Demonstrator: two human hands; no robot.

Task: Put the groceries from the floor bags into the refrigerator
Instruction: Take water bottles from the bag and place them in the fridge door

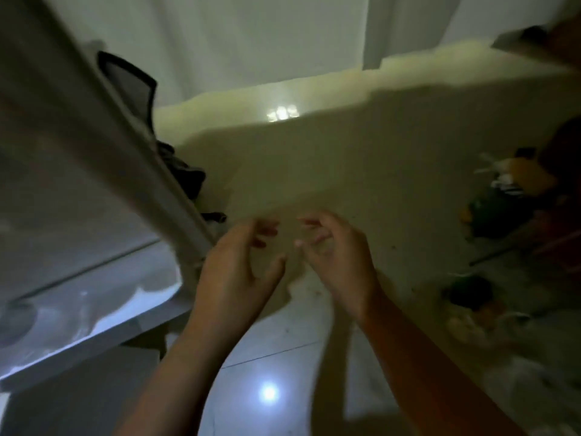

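The view is blurred and dim. My left hand (239, 265) and my right hand (333, 256) hang side by side over the floor, fingers spread and curled, nothing in either. The open refrigerator (78, 146) fills the left side, with its frame edge right beside my left hand and a pale lit shelf (94, 306) lower left. Groceries (503, 196) in green, yellow and white lie in clear floor bags (471, 309) at the right, apart from both hands.
Glossy light floor tiles (283, 357) reflect a lamp below my forearms. A white wall (220, 42) stands at the back. A dark object (132, 80) and dark cloth (182, 174) sit along the refrigerator's edge.
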